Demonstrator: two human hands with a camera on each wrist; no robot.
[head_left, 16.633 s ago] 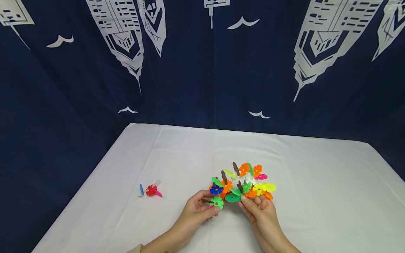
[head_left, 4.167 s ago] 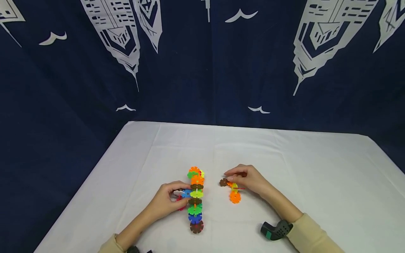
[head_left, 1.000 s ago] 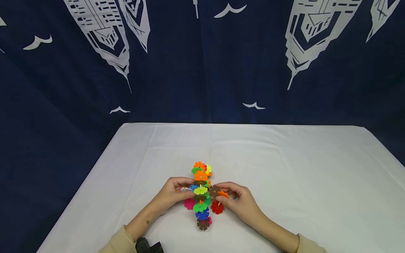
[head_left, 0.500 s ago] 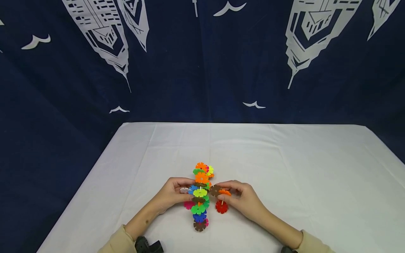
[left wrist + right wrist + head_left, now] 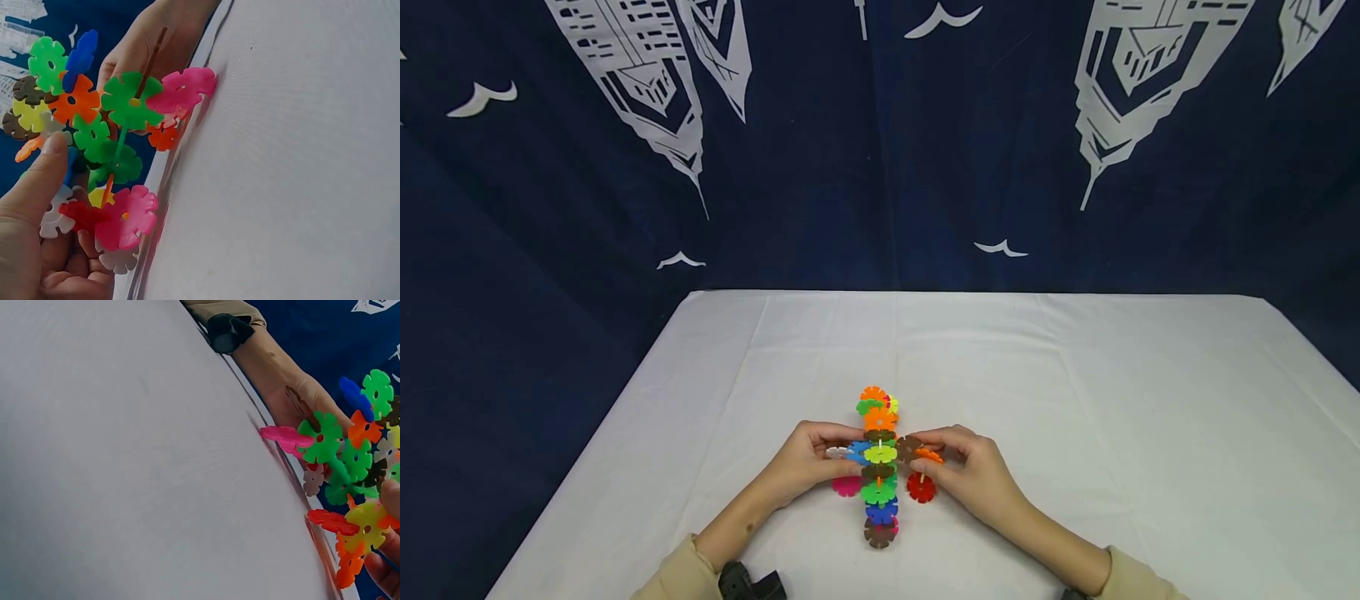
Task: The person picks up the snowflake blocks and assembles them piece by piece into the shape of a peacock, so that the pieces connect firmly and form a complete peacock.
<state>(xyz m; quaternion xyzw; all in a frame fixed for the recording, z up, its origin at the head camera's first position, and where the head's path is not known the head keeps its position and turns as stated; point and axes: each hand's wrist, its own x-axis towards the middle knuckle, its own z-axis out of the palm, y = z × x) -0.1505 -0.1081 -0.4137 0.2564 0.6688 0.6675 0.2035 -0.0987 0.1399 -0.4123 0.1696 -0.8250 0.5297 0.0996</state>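
Observation:
In the head view, a long assembly of colourful snowflake discs (image 5: 880, 492) stands over the middle of the table. My left hand (image 5: 805, 462) grips its left side, around the blue and white discs, with a pink disc (image 5: 847, 486) below. My right hand (image 5: 977, 475) pinches a smaller cluster with a brown disc (image 5: 908, 450), an orange one and a red disc (image 5: 921, 487). That cluster meets the assembly's right side; whether they are joined I cannot tell. In the right wrist view, a yellow disc (image 5: 367, 527) sits beside the right fingers. Fingers partly hide both pieces.
A white cloth covers the table (image 5: 1075, 400). Behind it hangs a dark blue curtain (image 5: 820, 208) with white building and bird prints. Black wrist devices (image 5: 751, 583) show near the sleeves.
Loose discs at left are gone since the earliest frame. The assembly now stands lengthwise, and the right hand has brought its cluster leftward against it. Lately the assembly has shifted only slightly.

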